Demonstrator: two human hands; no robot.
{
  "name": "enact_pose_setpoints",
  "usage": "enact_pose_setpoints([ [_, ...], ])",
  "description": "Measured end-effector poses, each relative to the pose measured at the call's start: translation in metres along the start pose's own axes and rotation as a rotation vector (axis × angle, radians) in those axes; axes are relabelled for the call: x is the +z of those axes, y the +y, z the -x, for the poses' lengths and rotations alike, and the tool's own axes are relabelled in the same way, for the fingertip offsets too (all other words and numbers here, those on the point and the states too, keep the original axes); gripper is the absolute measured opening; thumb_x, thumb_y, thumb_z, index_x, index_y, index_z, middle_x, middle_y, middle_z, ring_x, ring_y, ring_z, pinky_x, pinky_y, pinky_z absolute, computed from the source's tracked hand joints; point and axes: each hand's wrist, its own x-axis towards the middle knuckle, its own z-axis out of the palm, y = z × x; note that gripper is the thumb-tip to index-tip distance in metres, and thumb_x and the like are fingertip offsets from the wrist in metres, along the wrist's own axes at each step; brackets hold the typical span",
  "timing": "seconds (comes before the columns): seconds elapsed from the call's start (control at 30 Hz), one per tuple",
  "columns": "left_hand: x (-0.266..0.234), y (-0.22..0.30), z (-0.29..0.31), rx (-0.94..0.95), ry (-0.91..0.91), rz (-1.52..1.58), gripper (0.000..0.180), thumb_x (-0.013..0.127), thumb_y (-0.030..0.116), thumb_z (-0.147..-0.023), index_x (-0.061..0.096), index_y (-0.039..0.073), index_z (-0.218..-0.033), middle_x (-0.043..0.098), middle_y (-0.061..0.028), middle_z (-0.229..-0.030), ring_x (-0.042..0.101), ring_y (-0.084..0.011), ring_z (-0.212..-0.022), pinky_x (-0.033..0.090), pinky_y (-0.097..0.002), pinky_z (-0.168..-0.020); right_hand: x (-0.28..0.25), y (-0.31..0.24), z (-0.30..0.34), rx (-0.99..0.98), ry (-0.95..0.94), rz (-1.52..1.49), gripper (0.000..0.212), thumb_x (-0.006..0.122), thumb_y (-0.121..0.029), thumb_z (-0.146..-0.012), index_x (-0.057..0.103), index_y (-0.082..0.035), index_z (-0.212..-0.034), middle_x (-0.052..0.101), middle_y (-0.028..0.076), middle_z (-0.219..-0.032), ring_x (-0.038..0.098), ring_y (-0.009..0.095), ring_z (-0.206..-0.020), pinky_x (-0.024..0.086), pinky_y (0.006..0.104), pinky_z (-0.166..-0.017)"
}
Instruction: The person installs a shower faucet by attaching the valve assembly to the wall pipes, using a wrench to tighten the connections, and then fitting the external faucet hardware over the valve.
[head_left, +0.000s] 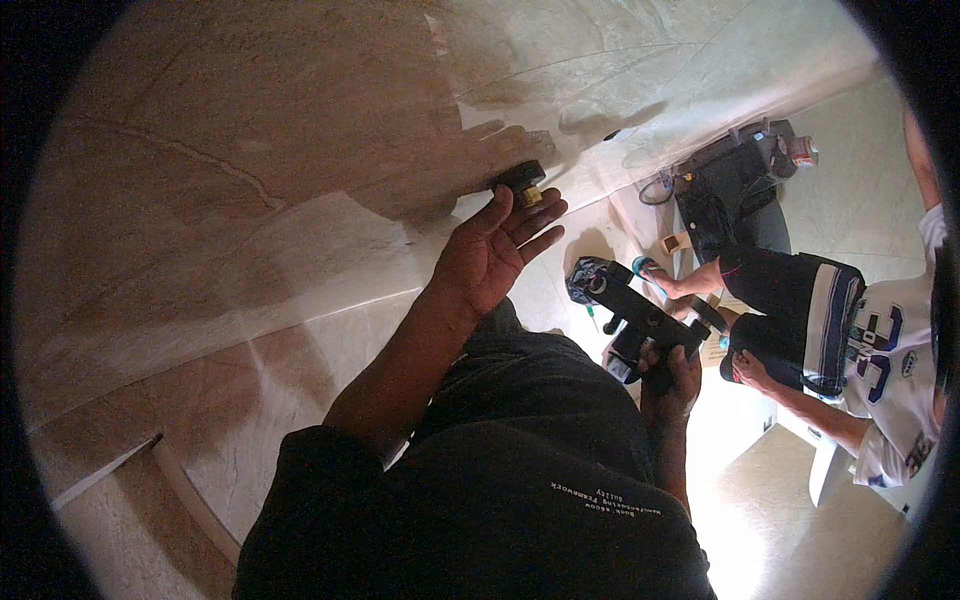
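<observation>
My left hand [482, 258] is raised close to the stone-look wall. Its thumb and fingertips are around a round black fitting [518, 176] with a brass-coloured threaded part; whether the fitting is fixed to the wall I cannot tell. Lower and to the right, my right hand [673, 383] grips a long black tap-like fixture [640, 312] with round knobs along its body. The fixture is held at waist height, and part of that hand's fingers is hidden behind it.
A small dark hole [612, 134] shows in the wall [300, 120]. At right a person in a white jersey [880, 350] and dark shorts sits or crouches near the fixture. Beyond lie a black bag [735, 190] and a can [803, 151]. A green-handled tool [590, 312] lies on the floor.
</observation>
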Motion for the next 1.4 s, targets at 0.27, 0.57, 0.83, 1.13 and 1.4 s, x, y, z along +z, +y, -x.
enact_pose_setpoints([
  [0.27, -0.004, -0.001, -0.003, -0.023, -0.012, 0.052, 0.048, 0.065, 0.037, -0.097, 0.055, 0.003, -0.13, 0.061, -0.024, -0.135, 0.053, -0.0362, -0.134, 0.042, -0.0526, -0.114, -0.004, 0.0, 0.006, -0.01, -0.02, 0.005, 0.04, 0.059, -0.029, -0.1, 0.051, 0.001, -0.125, 0.057, 0.008, -0.085, 0.056, 0.02, -0.077, 0.047, 0.0338, -0.072],
  [0.57, 0.005, 0.001, 0.011, -0.025, -0.052, 0.057, 0.047, 0.063, 0.027, -0.099, 0.05, -0.004, -0.131, 0.053, -0.024, -0.143, 0.045, -0.0373, -0.14, 0.036, -0.0548, -0.12, -0.004, -0.002, 0.022, -0.036, 0.004, -0.036, 0.046, 0.063, -0.028, -0.097, 0.048, 0.003, -0.128, 0.064, 0.013, -0.092, 0.063, 0.018, -0.077, 0.054, 0.0307, -0.068],
  [0.83, 0.014, 0.002, 0.031, -0.008, -0.116, 0.067, 0.051, 0.065, 0.033, -0.098, 0.048, 0.002, -0.135, 0.056, -0.0267, -0.138, 0.05, -0.0385, -0.136, 0.038, -0.0556, -0.117, 0.0, -0.009, 0.049, -0.06, 0.026, 0.026, 0.04, 0.059, -0.03, -0.099, 0.052, 0.001, -0.124, 0.057, 0.008, -0.084, 0.057, 0.019, -0.077, 0.048, 0.0327, -0.071],
  [1.13, 0.026, -0.005, 0.059, 0.009, -0.08, -0.017, 0.053, 0.067, 0.036, -0.096, 0.05, 0.003, -0.133, 0.056, -0.0266, -0.138, 0.049, -0.038, -0.136, 0.038, -0.0558, -0.116, -0.01, -0.019, 0.075, -0.029, -0.036, -0.023, 0.04, 0.059, -0.029, -0.099, 0.051, 0.001, -0.126, 0.058, 0.009, -0.085, 0.058, 0.02, -0.079, 0.048, 0.0321, -0.071],
  [1.4, 0.037, -0.022, 0.08, 0.064, -0.075, -0.043, 0.053, 0.069, 0.039, -0.095, 0.052, 0.004, -0.132, 0.058, -0.0227, -0.136, 0.051, -0.0347, -0.135, 0.039, -0.0558, -0.115, -0.036, -0.015, 0.088, -0.042, -0.052, -0.09, 0.041, 0.062, -0.029, -0.098, 0.052, 0.001, -0.125, 0.061, 0.01, -0.087, 0.061, 0.02, -0.075, 0.051, 0.0318, -0.067],
])
